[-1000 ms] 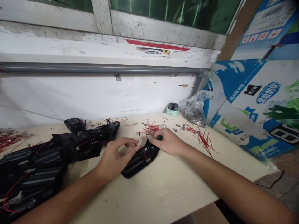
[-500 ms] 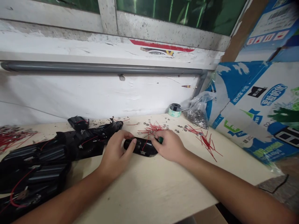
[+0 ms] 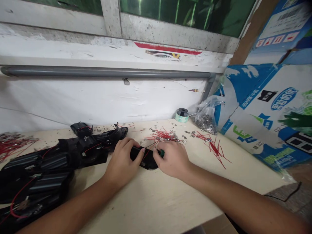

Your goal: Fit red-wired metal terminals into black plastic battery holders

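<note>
On the tabletop, between my hands, lies a small glossy black plastic casing (image 3: 148, 160) with a thin red wire and a small metal piece on it. My left hand (image 3: 124, 159) grips its left end, thumb along the top. My right hand (image 3: 172, 158) is closed at the casing's right end, around a small tool with a green handle (image 3: 162, 153). Most of that tool is hidden by the fingers, so its exact kind does not show. Just beyond the casing is a pile of short red wires with metal tabs (image 3: 162, 134).
More black casings (image 3: 46, 162) with red wires are heaped on the left. A red wire pile (image 3: 14, 144) sits behind them. At the back right are a tape roll (image 3: 182, 116), a plastic bag of metal parts (image 3: 207, 120), loose red wires (image 3: 216, 149) and a large carton (image 3: 258, 107).
The casing has tilted and its right end has come slightly nearer to me. My right hand has shifted a little left and down with the green-handled tool. My left hand keeps its grip.
</note>
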`<state>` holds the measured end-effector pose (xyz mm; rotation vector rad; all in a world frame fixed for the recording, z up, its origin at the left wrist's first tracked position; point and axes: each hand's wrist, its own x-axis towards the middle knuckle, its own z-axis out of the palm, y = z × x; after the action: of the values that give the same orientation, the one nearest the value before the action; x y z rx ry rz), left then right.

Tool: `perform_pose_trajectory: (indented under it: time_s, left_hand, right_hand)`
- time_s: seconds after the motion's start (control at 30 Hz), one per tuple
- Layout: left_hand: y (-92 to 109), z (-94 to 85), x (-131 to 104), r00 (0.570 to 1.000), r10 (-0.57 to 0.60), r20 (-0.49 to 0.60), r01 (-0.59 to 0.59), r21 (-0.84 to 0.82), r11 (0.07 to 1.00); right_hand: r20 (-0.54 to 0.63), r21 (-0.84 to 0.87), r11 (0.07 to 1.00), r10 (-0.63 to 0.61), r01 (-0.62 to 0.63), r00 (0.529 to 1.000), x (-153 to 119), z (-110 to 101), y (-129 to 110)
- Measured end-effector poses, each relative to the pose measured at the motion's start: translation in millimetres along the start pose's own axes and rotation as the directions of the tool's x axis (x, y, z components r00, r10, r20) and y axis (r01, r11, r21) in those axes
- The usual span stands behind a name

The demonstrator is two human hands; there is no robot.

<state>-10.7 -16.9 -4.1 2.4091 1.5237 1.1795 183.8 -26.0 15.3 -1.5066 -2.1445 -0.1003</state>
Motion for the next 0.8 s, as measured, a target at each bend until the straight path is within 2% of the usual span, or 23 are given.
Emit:
perform_pose_trajectory:
  time_s: [0.23, 0.47, 0.57, 0.67, 0.73, 0.8]
  left_hand:
    - [-2.7, 1.8, 3.2, 0.998, -0.059, 0.017, 0.06, -0.066, 0.996]
    - [-5.4, 2.8, 3.9, 1.0, 0.003, -0.018, -0.005, -0.08, 0.997]
    - [-4.5, 1.5, 3.9, 1.0, 0.008, -0.008, -0.009, -0.134, 0.991]
    - [-2.8, 0.0, 3.5, 1.0, 0.006, 0.016, -0.003, -0.182, 0.983]
    - [-0.8, -1.5, 3.2, 0.999, 0.003, 0.049, 0.008, -0.225, 0.974]
    - [1.7, -3.5, 3.1, 0.996, 0.005, 0.091, 0.02, -0.272, 0.962]
  right_hand:
    - [-0.042, 0.003, 0.999, -0.05, 0.05, 0.998, -1.7, -0.7, -6.2]
    - [-0.051, 0.023, 0.995, -0.1, 0.102, 0.994, -5.1, -0.5, -9.7]
    - [-0.167, 0.215, 0.963, -0.129, 0.163, 0.978, -4.5, -9.6, -5.1]
    - [-0.299, 0.47, 0.85, -0.099, 0.236, 0.949, 1.1, -16.3, 4.9]
    - [-0.312, 0.572, 0.791, -0.036, 0.218, 0.949, 7.3, -15.5, 12.8]
    - [-0.262, 0.641, 0.75, 0.015, 0.162, 0.965, 13.5, -10.9, 19.8]
